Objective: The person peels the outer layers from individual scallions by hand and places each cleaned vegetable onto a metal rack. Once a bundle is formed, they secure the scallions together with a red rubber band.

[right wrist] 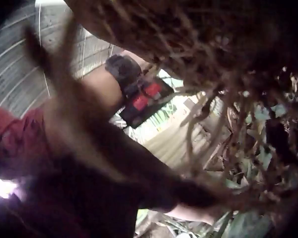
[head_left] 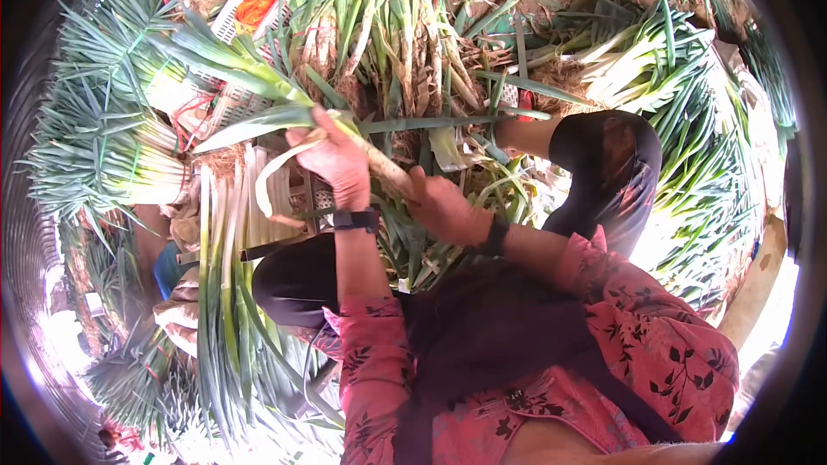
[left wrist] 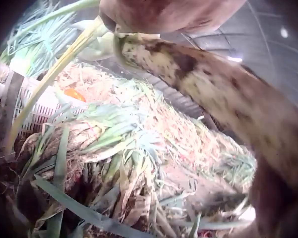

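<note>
My left hand [head_left: 338, 165] grips a leek [head_left: 385, 170] around its upper stalk, and its broad green leaves fan out toward the upper left. A pale loose strip [head_left: 269, 179] curls down beside this hand. At the stalk's lower end my right hand [head_left: 444, 208] holds on near the root. The left wrist view shows dark soil patches on the stalk [left wrist: 223, 94], which runs from the left hand [left wrist: 174, 15] down to the right. Close in front of the right wrist camera hang dark, blurred roots [right wrist: 198, 119].
Tied leek bundles lie at the left [head_left: 129, 159] and right [head_left: 702, 146]. Untrimmed leeks [head_left: 388, 43] are heaped ahead. A white plastic crate [head_left: 231, 21] stands at upper left. Pale-stalked leeks [head_left: 226, 241] lie beside the left knee. Loose leaves cover the ground between the legs.
</note>
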A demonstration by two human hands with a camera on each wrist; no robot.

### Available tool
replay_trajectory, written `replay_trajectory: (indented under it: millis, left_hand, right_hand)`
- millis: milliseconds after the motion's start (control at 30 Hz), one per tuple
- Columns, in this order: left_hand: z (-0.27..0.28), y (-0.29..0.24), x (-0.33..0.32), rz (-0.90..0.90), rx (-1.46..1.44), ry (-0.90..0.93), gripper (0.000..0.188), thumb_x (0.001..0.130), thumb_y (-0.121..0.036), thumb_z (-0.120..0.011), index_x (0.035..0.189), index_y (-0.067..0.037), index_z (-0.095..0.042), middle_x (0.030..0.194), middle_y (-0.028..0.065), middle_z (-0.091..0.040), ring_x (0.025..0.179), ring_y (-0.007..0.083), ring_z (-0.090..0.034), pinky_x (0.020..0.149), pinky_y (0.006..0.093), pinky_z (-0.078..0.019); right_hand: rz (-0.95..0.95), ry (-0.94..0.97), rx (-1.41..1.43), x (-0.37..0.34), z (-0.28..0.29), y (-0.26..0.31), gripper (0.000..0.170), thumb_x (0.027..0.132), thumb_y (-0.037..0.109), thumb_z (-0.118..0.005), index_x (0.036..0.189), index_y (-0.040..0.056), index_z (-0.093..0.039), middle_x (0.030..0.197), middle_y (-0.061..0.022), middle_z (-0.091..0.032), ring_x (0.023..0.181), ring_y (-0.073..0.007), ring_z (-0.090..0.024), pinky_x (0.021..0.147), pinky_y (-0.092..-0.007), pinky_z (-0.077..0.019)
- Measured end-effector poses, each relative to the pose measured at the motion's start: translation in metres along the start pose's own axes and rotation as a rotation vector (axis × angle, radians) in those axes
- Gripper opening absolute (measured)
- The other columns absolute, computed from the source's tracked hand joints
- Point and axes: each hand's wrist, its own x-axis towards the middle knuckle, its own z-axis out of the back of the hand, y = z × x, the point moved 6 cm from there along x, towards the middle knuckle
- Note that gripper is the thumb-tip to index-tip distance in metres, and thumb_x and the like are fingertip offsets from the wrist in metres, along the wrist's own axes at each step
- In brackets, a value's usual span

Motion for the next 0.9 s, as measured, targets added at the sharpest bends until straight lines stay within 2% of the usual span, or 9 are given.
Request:
replay_trajectory:
  millis: [133, 233, 300, 333, 533, 600, 667, 733, 900]
  left_hand:
    - [-0.013, 0.01, -0.03, 0.407, -0.231, 0.141, 0.046, 0.098, -0.041, -0.047, 0.083, 0.002, -0.053, 0.071, 0.006, -0.056, 0.062, 0.0136, -0.052, 0.056, 0.0305, -0.0456]
    - [-0.02, 0.019, -0.103, 0.561, -0.337, 0.2, 0.038, 0.096, -0.034, -0.051, 0.096, 0.004, -0.054, 0.084, 0.0075, -0.057, 0.071, 0.0176, -0.054, 0.066, 0.0338, -0.0463]
    - [-0.007, 0.008, -0.156, 0.725, -0.268, 0.507, 0.034, 0.095, -0.026, -0.051, 0.111, 0.004, -0.052, 0.101, 0.0158, -0.057, 0.091, 0.0231, -0.056, 0.081, 0.0373, -0.0453]
    - [0.002, 0.001, -0.184, 0.785, -0.219, 0.674, 0.036, 0.094, -0.022, -0.052, 0.119, 0.004, -0.051, 0.109, 0.02, -0.057, 0.101, 0.0259, -0.057, 0.088, 0.039, -0.0448]
    - [0.029, -0.018, -0.168, 0.483, -0.156, 0.474, 0.04, 0.092, -0.03, -0.059, 0.107, 0.007, -0.057, 0.102, 0.0116, -0.06, 0.092, 0.0172, -0.057, 0.081, 0.0321, -0.0473]
    - [0.04, 0.075, -0.185, 1.208, -0.275, 0.465, 0.038, 0.09, -0.03, -0.06, 0.099, 0.006, -0.061, 0.086, 0.0137, -0.064, 0.079, 0.0241, -0.062, 0.075, 0.0346, -0.0493]
    - [0.059, 0.116, -0.163, 1.102, -0.034, 0.667, 0.037, 0.09, -0.031, -0.06, 0.098, 0.005, -0.061, 0.086, 0.0137, -0.064, 0.077, 0.0233, -0.061, 0.073, 0.0354, -0.0495]
    - [0.05, 0.059, -0.115, 0.497, 0.779, 1.246, 0.036, 0.091, -0.033, -0.06, 0.096, 0.003, -0.062, 0.085, 0.0137, -0.064, 0.072, 0.0217, -0.061, 0.069, 0.0369, -0.0498]
    - [0.019, 0.003, -0.005, 0.301, 0.103, 0.635, 0.042, 0.091, -0.03, -0.062, 0.116, 0.004, -0.057, 0.098, 0.0224, -0.065, 0.089, 0.0239, -0.065, 0.076, 0.0331, -0.0496]
  right_hand:
    - [-0.15, 0.144, 0.269, 0.011, 0.0, -0.017, 0.045, 0.077, 0.012, -0.065, 0.111, -0.0061, -0.043, 0.077, -0.027, -0.06, 0.075, -0.0441, -0.06, 0.062, -0.0478, -0.048]
    - [-0.196, 0.023, 0.178, 0.01, -0.015, -0.053, 0.033, 0.08, 0.018, -0.065, 0.102, -0.0004, -0.048, 0.079, -0.0222, -0.062, 0.075, -0.0388, -0.062, 0.064, -0.0442, -0.0493]
    - [0.036, -0.095, 0.433, 0.009, -0.017, -0.081, 0.029, 0.081, 0.019, -0.065, 0.099, 0.0034, -0.048, 0.083, -0.0215, -0.062, 0.079, -0.0384, -0.062, 0.067, -0.0436, -0.0478]
    - [-0.178, -0.018, 0.385, 0.017, -0.03, -0.112, 0.026, 0.082, 0.02, -0.063, 0.097, 0.0054, -0.048, 0.085, -0.0224, -0.061, 0.081, -0.0398, -0.06, 0.068, -0.0439, -0.0463]
    - [-0.102, -0.132, 0.159, 0.021, -0.013, -0.101, 0.031, 0.079, 0.016, -0.065, 0.102, 0.0036, -0.049, 0.073, -0.0195, -0.06, 0.07, -0.0403, -0.06, 0.061, -0.0435, -0.0474]
    - [0.05, -0.35, -0.064, 0.026, 0.01, -0.089, 0.039, 0.075, 0.01, -0.068, 0.107, -0.0001, -0.048, 0.068, -0.0192, -0.059, 0.064, -0.0394, -0.06, 0.056, -0.0446, -0.0473]
    - [0.06, -0.331, -0.042, 0.029, 0.024, -0.078, 0.047, 0.072, 0.007, -0.069, 0.111, -0.003, -0.047, 0.069, -0.0206, -0.059, 0.063, -0.0387, -0.06, 0.053, -0.0461, -0.0468]
    - [0.093, -0.352, -0.088, 0.021, 0.031, -0.068, 0.043, 0.075, 0.004, -0.067, 0.111, -0.003, -0.046, 0.072, -0.0233, -0.06, 0.065, -0.0421, -0.061, 0.056, -0.0474, -0.0479]
    - [0.102, -0.251, 0.143, 0.013, 0.032, -0.03, 0.037, 0.077, -0.001, -0.063, 0.11, -0.0031, -0.047, 0.074, -0.023, -0.061, 0.07, -0.0396, -0.063, 0.058, -0.0414, -0.051]
